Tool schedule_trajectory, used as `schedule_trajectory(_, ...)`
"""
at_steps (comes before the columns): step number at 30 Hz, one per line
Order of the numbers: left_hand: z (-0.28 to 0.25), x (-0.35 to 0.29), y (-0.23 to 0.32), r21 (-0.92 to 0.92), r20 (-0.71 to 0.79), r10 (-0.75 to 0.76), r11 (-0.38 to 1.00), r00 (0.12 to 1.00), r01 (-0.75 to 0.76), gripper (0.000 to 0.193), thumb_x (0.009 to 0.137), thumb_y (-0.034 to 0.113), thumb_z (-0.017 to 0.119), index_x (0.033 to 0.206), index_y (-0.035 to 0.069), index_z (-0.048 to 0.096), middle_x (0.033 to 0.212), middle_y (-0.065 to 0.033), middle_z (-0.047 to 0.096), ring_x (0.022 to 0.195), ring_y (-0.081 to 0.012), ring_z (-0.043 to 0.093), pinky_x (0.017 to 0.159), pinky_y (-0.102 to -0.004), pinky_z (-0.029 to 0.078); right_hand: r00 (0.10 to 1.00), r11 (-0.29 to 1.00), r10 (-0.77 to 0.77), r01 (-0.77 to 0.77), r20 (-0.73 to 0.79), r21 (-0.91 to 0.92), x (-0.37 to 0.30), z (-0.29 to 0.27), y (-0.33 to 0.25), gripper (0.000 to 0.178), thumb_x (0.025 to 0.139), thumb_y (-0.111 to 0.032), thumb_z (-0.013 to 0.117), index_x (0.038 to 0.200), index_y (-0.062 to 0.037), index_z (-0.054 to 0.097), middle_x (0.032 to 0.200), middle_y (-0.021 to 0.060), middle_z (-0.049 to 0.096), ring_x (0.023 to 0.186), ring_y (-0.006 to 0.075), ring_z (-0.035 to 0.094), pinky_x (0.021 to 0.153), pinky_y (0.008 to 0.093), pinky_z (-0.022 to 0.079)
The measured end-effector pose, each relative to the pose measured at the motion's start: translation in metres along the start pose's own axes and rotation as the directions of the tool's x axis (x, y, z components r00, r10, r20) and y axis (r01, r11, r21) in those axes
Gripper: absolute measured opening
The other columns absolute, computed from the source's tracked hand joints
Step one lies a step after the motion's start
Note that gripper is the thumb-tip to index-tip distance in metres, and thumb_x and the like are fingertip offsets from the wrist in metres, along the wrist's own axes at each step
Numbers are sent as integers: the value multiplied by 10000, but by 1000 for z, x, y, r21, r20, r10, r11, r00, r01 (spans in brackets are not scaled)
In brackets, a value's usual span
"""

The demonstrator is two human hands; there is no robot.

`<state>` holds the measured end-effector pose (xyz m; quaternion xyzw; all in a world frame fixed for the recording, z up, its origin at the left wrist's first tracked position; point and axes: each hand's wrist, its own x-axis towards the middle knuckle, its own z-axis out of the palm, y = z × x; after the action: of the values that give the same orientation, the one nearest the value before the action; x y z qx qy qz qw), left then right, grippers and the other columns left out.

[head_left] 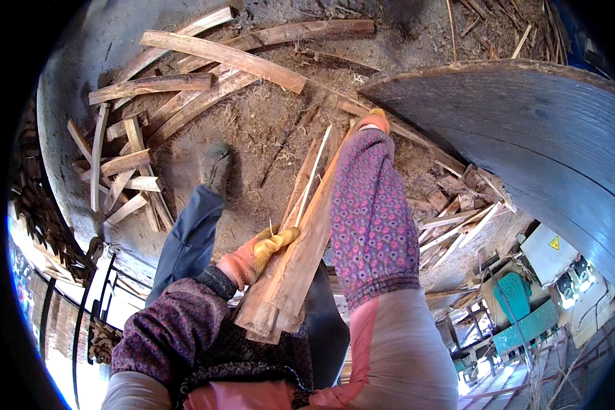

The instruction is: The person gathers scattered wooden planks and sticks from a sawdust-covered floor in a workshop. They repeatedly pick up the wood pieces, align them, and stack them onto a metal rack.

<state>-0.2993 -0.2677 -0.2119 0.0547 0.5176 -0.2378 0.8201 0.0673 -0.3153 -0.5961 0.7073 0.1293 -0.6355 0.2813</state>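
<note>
A bundle of rough wooden slats (287, 283) slants from close to my body toward the floor ahead. My left hand (258, 256), in an orange and yellow work glove, is closed around the slats' near part from the left side. One thin pale strip (314, 174) sticks up along the bundle beside that hand. At the far end of the slats, my right hand (374, 121) in an orange glove is closed, its fingers partly hidden. Its floral sleeve covers part of the slats' right edge.
Loose wooden slats (225, 53) lie piled at the far left, with shorter offcuts (126, 184) nearer. A large grey curved panel (506, 109) stands at the right, broken wood (458, 212) below it. Green machinery (516, 297) is lower right. A boot (216, 164) rests on the debris-strewn floor.
</note>
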Motion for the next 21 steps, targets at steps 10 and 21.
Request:
schedule_trajectory(10, -1, -12, 4, -2, 45, 49, 999, 998, -49, 562, 951, 436, 660, 1343, 44, 563, 1119, -69, 677, 951, -146, 666, 830, -317, 538, 472, 459, -876, 880, -102, 125, -33, -14, 41, 183, 597, -289, 867, 736, -196, 793, 853, 10, 743, 809, 164, 705, 755, 355, 564)
schedule_trajectory(21, -7, -6, -14, -25, 60, 130, 991, 990, -129, 645, 942, 444, 685, 1386, 10, 511, 1185, -91, 656, 1011, -161, 654, 854, -335, 543, 723, -511, -432, 297, -539, 807, -322, 129, 107, 230, 970, -252, 554, 1050, -51, 633, 997, 85, 640, 917, 237, 646, 864, 429, 554)
